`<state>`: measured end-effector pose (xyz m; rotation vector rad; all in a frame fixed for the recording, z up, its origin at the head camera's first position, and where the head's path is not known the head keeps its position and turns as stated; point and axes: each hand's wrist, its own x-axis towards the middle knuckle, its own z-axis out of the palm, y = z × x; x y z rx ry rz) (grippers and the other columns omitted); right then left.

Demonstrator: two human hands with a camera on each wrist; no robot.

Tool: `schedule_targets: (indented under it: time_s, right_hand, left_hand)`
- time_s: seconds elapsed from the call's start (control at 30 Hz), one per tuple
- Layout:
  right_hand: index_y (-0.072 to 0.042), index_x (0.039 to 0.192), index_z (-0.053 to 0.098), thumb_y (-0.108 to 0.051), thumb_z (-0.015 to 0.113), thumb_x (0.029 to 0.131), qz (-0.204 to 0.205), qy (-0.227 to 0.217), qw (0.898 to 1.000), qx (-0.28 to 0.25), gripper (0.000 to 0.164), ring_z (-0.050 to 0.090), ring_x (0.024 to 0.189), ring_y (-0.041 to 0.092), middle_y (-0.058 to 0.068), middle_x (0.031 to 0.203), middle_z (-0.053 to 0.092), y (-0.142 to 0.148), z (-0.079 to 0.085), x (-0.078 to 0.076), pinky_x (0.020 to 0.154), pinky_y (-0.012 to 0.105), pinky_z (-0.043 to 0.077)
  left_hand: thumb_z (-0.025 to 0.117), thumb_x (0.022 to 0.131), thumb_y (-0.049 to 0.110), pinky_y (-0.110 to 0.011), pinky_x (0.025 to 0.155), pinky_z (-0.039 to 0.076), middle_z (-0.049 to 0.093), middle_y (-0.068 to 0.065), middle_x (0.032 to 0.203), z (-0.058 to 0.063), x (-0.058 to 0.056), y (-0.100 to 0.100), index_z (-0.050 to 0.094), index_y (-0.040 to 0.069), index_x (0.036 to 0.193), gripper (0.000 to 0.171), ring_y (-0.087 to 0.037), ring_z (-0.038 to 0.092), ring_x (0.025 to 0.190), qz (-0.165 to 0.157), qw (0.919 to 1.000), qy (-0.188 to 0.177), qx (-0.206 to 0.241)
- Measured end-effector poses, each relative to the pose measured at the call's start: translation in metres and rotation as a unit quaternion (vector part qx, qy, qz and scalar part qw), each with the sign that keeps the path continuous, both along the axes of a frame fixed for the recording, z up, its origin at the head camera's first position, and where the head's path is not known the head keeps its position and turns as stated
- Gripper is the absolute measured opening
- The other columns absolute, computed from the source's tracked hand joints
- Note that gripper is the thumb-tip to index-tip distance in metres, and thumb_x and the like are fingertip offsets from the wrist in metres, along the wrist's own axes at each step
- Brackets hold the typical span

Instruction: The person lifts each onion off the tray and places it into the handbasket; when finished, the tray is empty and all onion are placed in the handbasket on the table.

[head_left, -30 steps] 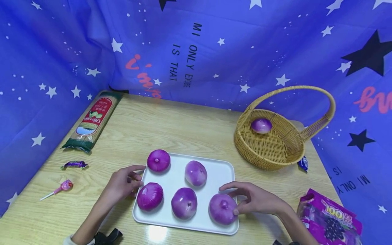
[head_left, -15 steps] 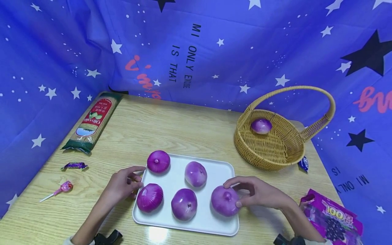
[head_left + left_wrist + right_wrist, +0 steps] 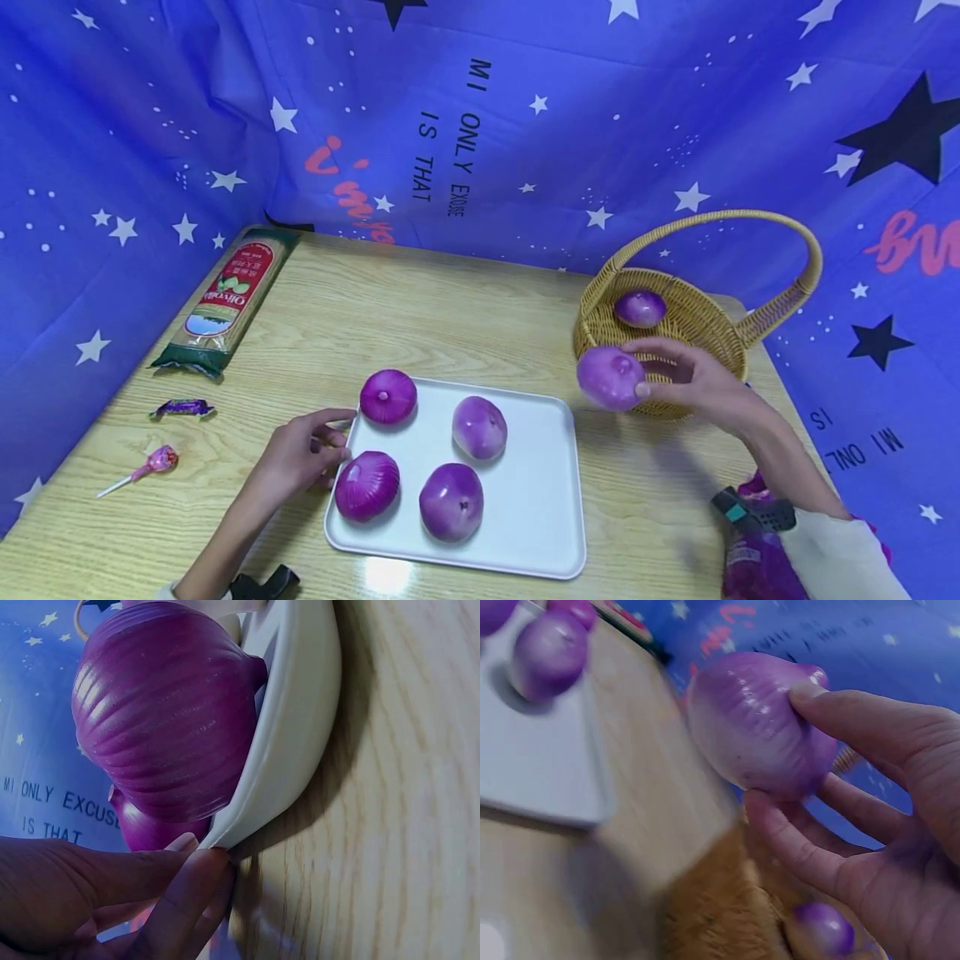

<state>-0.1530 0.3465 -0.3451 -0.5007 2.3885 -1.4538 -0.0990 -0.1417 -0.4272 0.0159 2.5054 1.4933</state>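
In the head view my right hand holds a purple onion up in front of the wicker basket. The right wrist view shows thumb and fingers gripping that onion from opposite sides. One onion lies inside the basket. My left hand pinches the left edge of the white tray, with thumb and fingertips on its rim in the left wrist view. On the tray rest several onions: two darker ones at the left, two paler ones around the middle.
A noodle packet lies at the back left, with a wrapped candy and a lollipop nearer. A purple snack bag is partly hidden under the right forearm. The basket's tall handle arches over it. Blue starry cloth walls the table.
The onion at the tray's right end has been lifted off and carried up and right toward the basket by my right hand. The left hand stays at the tray's edge.
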Motion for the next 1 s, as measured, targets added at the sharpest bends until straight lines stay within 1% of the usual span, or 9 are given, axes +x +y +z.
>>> schedule_targets:
  time_s: [0.07, 0.13, 0.23, 0.37, 0.53, 0.6, 0.7, 0.9, 1.0]
  right_hand:
    - [-0.013, 0.127, 0.043, -0.011, 0.061, 0.082, -0.035, 0.002, 0.999, 0.014, 0.049, 0.046, 0.112, 0.019, 0.005, 0.128, 0.041, 0.010, 0.003, -0.009, 0.084, 0.026, 0.049]
    - [-0.015, 0.129, 0.041, -0.013, 0.060, 0.082, -0.066, -0.008, 0.998, 0.009, 0.050, 0.049, 0.108, 0.017, 0.005, 0.128, 0.040, 0.018, 0.003, -0.020, 0.082, 0.026, 0.050]
    - [-0.015, 0.131, 0.038, -0.014, 0.060, 0.083, -0.101, -0.026, 0.994, -0.013, 0.053, 0.053, 0.101, 0.016, 0.006, 0.128, 0.037, 0.024, 0.001, -0.036, 0.081, 0.030, 0.050]
    - [-0.011, 0.131, 0.037, -0.012, 0.061, 0.082, -0.130, -0.044, 0.989, -0.059, 0.055, 0.053, 0.100, 0.016, 0.008, 0.130, 0.032, 0.026, -0.010, -0.055, 0.083, 0.036, 0.049]
    - [-0.005, 0.131, 0.035, -0.008, 0.062, 0.080, -0.166, -0.066, 0.980, -0.086, 0.058, 0.055, 0.096, 0.017, 0.012, 0.130, 0.029, 0.017, -0.019, -0.066, 0.084, 0.039, 0.047]
    - [-0.006, 0.130, 0.036, -0.010, 0.064, 0.079, -0.177, -0.070, 0.979, -0.076, 0.058, 0.057, 0.092, 0.017, 0.014, 0.128, 0.030, 0.014, -0.024, -0.069, 0.084, 0.041, 0.047]
    - [-0.007, 0.129, 0.038, -0.014, 0.066, 0.078, -0.176, -0.060, 0.981, -0.057, 0.059, 0.058, 0.091, 0.020, 0.017, 0.127, 0.032, 0.017, -0.041, -0.079, 0.083, 0.044, 0.047]
    - [-0.019, 0.126, 0.045, -0.028, 0.072, 0.070, -0.186, -0.031, 0.982, -0.011, 0.063, 0.058, 0.092, 0.024, 0.012, 0.122, 0.040, 0.046, -0.096, -0.112, 0.075, 0.036, 0.052]
    - [-0.021, 0.125, 0.046, -0.032, 0.074, 0.067, -0.193, -0.014, 0.981, 0.006, 0.065, 0.059, 0.088, 0.027, 0.011, 0.122, 0.040, 0.054, -0.113, -0.121, 0.069, 0.034, 0.054]
  left_hand:
    - [0.066, 0.071, -0.004, -0.026, 0.044, 0.053, 0.060, -0.011, 0.080, 0.000, 0.000, 0.000, 0.054, 0.006, 0.117, 0.049, -0.017, 0.058, 0.061, 0.001, 1.0000, 0.002, -0.001]
    - [0.066, 0.071, -0.004, -0.026, 0.044, 0.053, 0.060, -0.010, 0.080, 0.000, 0.000, -0.001, 0.054, 0.006, 0.117, 0.049, -0.017, 0.058, 0.061, 0.000, 1.0000, 0.005, -0.001]
    - [0.066, 0.071, -0.004, -0.026, 0.044, 0.053, 0.059, -0.011, 0.079, 0.000, 0.000, -0.002, 0.054, 0.006, 0.117, 0.049, -0.017, 0.058, 0.060, 0.001, 1.0000, 0.004, 0.004]
    - [0.065, 0.071, -0.005, -0.027, 0.045, 0.053, 0.059, -0.011, 0.078, -0.003, -0.001, -0.003, 0.054, 0.006, 0.117, 0.048, -0.018, 0.058, 0.061, -0.001, 0.9999, 0.001, 0.014]
    - [0.066, 0.071, -0.005, -0.027, 0.045, 0.054, 0.059, -0.010, 0.078, -0.006, -0.001, -0.002, 0.055, 0.007, 0.116, 0.048, -0.018, 0.058, 0.063, 0.003, 0.9998, 0.000, 0.019]
    - [0.066, 0.071, -0.005, -0.026, 0.045, 0.053, 0.059, -0.010, 0.078, -0.006, -0.001, -0.001, 0.055, 0.007, 0.116, 0.048, -0.018, 0.058, 0.063, 0.006, 0.9998, 0.000, 0.018]
    - [0.066, 0.071, -0.004, -0.026, 0.044, 0.053, 0.059, -0.009, 0.077, -0.006, 0.000, 0.000, 0.056, 0.008, 0.115, 0.048, -0.017, 0.057, 0.062, 0.007, 0.9999, 0.003, 0.011]
    - [0.066, 0.070, -0.005, -0.027, 0.044, 0.053, 0.059, -0.009, 0.077, -0.006, -0.001, -0.001, 0.056, 0.009, 0.115, 0.048, -0.018, 0.057, 0.061, 0.012, 0.9999, -0.001, 0.011]
    - [0.066, 0.070, -0.005, -0.027, 0.045, 0.053, 0.058, -0.009, 0.077, -0.006, -0.001, -0.002, 0.056, 0.010, 0.116, 0.049, -0.018, 0.057, 0.061, 0.014, 0.9998, -0.007, 0.012]
